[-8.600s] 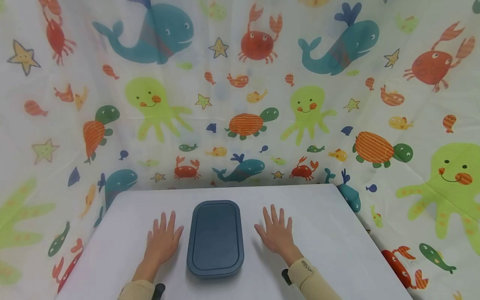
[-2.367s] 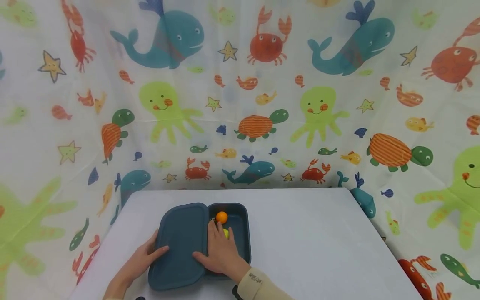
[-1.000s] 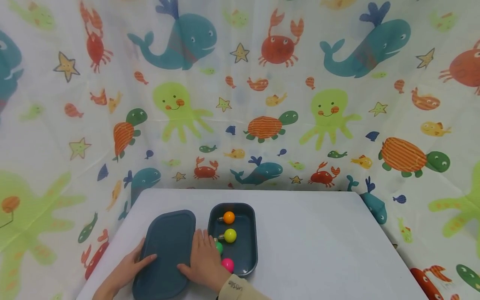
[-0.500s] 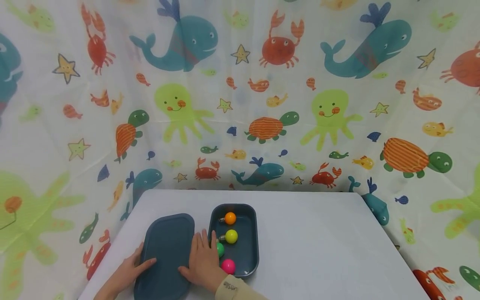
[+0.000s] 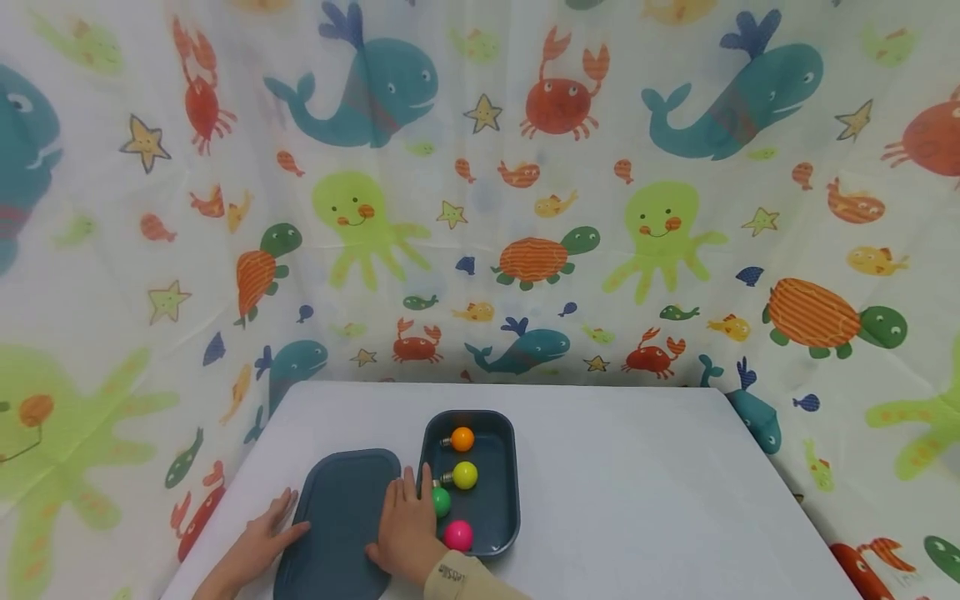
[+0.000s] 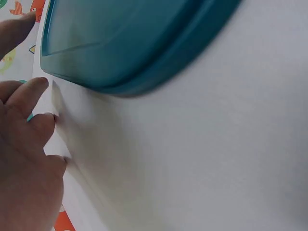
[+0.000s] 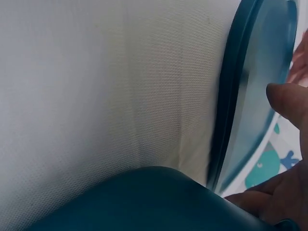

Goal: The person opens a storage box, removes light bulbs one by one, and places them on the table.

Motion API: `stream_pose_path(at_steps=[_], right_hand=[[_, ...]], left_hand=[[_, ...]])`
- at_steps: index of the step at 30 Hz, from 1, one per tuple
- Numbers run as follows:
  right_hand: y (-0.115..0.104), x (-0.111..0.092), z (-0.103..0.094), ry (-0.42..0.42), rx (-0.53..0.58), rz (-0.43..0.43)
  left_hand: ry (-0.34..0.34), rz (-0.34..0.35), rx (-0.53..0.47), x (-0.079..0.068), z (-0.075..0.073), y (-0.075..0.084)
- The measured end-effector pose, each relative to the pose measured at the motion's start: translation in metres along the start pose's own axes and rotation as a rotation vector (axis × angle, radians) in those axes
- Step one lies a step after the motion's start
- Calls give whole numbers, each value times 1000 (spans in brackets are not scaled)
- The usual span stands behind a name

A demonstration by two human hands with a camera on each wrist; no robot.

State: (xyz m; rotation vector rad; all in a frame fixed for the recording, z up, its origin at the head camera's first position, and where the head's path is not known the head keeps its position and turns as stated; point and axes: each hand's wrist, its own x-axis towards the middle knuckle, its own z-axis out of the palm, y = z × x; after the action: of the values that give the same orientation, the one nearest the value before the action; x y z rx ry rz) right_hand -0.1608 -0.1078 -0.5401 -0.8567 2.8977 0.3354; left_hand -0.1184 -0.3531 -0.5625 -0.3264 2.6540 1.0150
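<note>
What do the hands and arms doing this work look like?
They are a person's own: the left hand and right hand are both bare. The right one comes out of a cream sleeve marked with dark writing, too small to read. No sleeve shows on the left.

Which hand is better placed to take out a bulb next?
Likely the right hand: it is beside the container, nearest the green bulb. The left hand is across the lid, farther from the container.
</note>
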Motion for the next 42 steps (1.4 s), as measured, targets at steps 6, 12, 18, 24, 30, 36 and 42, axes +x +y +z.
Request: stream_pose_path(at_steps=[6,12,18,24,30,36,42], right_hand=[[1,-2,-1,33,22,-9],[4,-4,-3,82,43,-11],[12,-6,-5,95,87,-21],[27,-8,-8,119,196,-12],[43,-10,-8,120,257,-2],[57,-12,-9,140,244,22],[76,-15,-12,204,281,32]], left_hand=[[1,-18,-21,0,-1,7],[8,-5,-49,0,-3,18],[18,28,-39,4,0,31],[32,97,-36,8,3,47],[49,162,-31,12,13,60],[37,185,-69,14,23,74],[49,226,-78,22,37,95]])
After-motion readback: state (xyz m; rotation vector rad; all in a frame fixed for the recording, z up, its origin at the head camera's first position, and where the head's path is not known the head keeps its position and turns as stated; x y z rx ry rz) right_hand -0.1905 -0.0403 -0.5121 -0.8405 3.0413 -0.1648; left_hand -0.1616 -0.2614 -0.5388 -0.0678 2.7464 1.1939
